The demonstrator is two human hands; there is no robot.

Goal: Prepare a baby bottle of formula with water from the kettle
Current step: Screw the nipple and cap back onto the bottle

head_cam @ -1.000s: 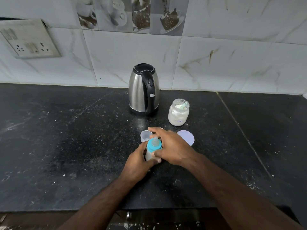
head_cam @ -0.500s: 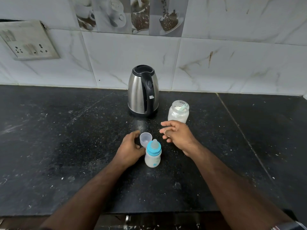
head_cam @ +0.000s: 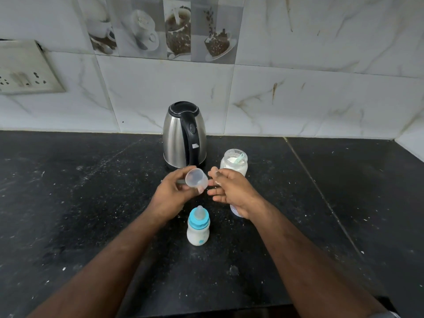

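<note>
the baby bottle (head_cam: 198, 228) stands upright on the dark tabletop (head_cam: 68, 203), near the front and between the two forearms, with its blue collar and teat screwed on and a pale milky fill inside, so the mixing looks done and the step in hand seems to be the finishing one: putting the clear cap (head_cam: 196, 179) over the teat. the left hand (head_cam: 171, 193) pinches that cap between thumb and fingertips, raised above the tabletop with its open mouth tilted toward the camera. the right hand (head_cam: 231, 191) is spread and holds nothing, fingers loosely apart just beside the cap. behind them stand the kettle (head_cam: 184, 135) and the open formula jar (head_cam: 234, 162) with a scoop in it. the next move likely calls for turning the cap mouth-down, lining it up over the teat and pressing it on while the free hand steadies the bottle
</note>
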